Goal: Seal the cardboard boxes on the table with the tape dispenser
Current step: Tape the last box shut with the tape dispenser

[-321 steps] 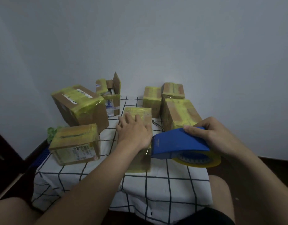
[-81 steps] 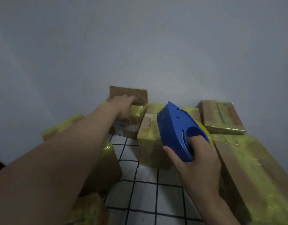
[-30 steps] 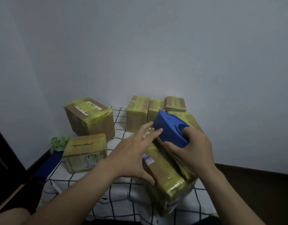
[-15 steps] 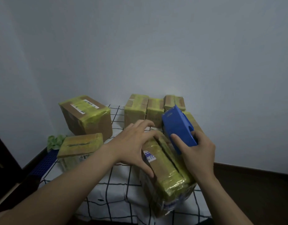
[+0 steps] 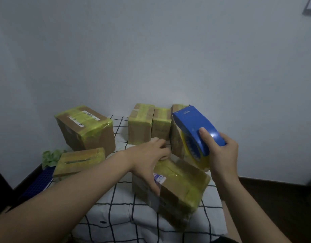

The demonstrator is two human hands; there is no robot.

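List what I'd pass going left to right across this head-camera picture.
Green crumpled material → large labelled box → tall taped box → smaller taped box → blue tape dispenser.

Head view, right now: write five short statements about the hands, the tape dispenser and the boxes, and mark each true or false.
1. The right hand grips the blue tape dispenser. True.
2. The tape dispenser has been set down. False: the right hand holds it up, off the table.
3. The left hand holds the near box. True.
4. The near box has flaps standing open. False: its top is shut and covered in yellowish tape.
5. The tablecloth is plain red. False: it is white with a dark grid.
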